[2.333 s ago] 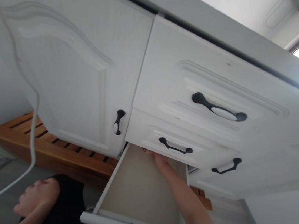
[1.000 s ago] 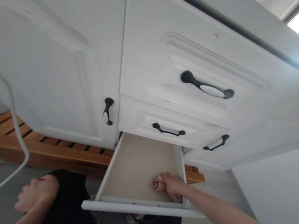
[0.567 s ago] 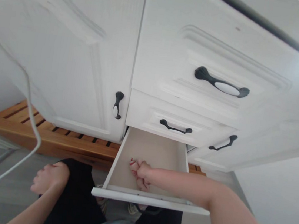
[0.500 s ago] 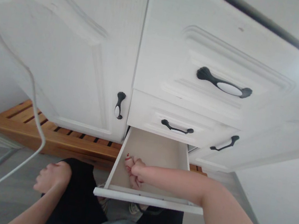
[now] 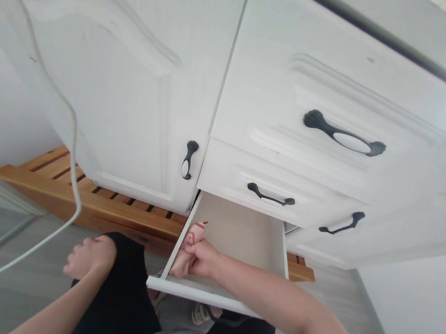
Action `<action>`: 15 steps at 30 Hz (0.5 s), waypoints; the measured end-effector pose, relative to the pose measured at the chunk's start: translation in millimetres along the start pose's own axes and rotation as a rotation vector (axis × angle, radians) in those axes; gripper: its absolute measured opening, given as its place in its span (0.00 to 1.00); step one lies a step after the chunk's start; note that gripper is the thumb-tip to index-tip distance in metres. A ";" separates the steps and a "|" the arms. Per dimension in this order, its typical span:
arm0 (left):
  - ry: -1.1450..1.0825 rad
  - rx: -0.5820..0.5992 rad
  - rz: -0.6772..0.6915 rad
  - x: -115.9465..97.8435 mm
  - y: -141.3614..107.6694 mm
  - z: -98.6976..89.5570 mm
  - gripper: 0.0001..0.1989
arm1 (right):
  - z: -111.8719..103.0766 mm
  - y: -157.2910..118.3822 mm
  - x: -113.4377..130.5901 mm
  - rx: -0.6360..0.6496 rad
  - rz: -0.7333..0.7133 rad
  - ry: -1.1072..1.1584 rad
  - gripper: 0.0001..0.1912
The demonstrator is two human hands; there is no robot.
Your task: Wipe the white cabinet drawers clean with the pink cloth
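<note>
Open drawer: the lowest white drawer [image 5: 238, 236] of the stack is pulled out; its beige floor is seen bare across the middle and the right side, and its white front edge lies nearest the camera.
Drawer contents: a small pale rolled cloth with red markings [image 5: 190, 246] is seen inside, laid along the drawer's left wall; nothing else can be made out in it.
Right hand: the right hand [image 5: 201, 257] is reached into the drawer's front left corner and is closed around the rolled cloth, with the cloth's red-marked end sticking out beyond the fingers toward the back of the drawer.
Left hand: the left hand [image 5: 89, 256] is kept outside the drawer, resting loosely curled on a black-clad knee [image 5: 120, 291]; nothing is held in it.
Closed drawers: a middle white drawer with a thin black handle [image 5: 270, 197] and a top white drawer with a black-and-white handle [image 5: 343, 139] are shut above the open one, so their contents are hidden.
Cabinet door: a white panelled cabinet door with a small black-and-white pull [image 5: 188, 159] is shut to the left of the drawers.
Floor: a slatted wooden platform [image 5: 87, 202] lies under the cabinet on grey flooring.
Cable: a white cable [image 5: 73, 128] hangs in the foreground at the left, well apart from the drawer.
</note>
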State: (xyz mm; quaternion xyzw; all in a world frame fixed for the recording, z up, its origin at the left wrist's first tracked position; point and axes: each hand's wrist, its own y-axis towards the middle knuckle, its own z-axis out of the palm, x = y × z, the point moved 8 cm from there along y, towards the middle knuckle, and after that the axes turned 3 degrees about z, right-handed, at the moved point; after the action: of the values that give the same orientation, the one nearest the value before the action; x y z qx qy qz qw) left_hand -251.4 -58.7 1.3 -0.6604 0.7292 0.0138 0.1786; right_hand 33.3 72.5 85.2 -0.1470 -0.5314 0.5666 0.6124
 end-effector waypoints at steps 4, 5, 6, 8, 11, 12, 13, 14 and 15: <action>0.008 0.004 -0.001 0.2 0.4 0.1 0.28 | 10.0 -35.4 6.5 0.179 0.078 -0.018 0.07; 0.011 0.005 -0.001 1.2 0.8 -0.1 0.28 | 15.8 -42.6 16.0 0.224 0.000 -0.064 0.11; 0.014 0.005 -0.002 2.4 1.1 -0.4 0.28 | 20.9 -48.5 29.5 0.237 -0.131 -0.155 0.16; 0.018 0.005 0.000 5.0 1.7 -1.5 0.28 | 29.3 -58.9 62.9 0.129 -0.498 -0.489 0.20; 0.020 0.001 0.001 9.0 1.9 -3.7 0.28 | 44.8 -62.8 89.1 -0.172 -0.842 -1.141 0.19; 0.021 0.002 -0.003 10.5 2.0 -4.3 0.28 | 48.7 -58.2 88.8 -0.224 -0.856 -1.298 0.19; 0.021 0.006 -0.004 11.6 2.0 -4.5 0.29 | 51.2 -52.9 85.9 -0.242 -0.844 -1.402 0.19; 0.020 0.010 -0.006 12.6 2.0 -4.5 0.29 | 53.2 -48.1 80.8 -0.228 -0.822 -1.467 0.18; 0.019 0.014 -0.008 13.3 2.1 -4.3 0.29 | 56.2 -44.6 73.0 -0.166 -0.797 -1.508 0.15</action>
State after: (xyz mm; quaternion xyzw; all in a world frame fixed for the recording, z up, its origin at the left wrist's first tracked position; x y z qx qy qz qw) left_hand -255.4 -72.2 1.2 -0.6620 0.7284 0.0017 0.1764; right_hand -3.7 96.8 177.5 0.4225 -0.8485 0.2146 0.2358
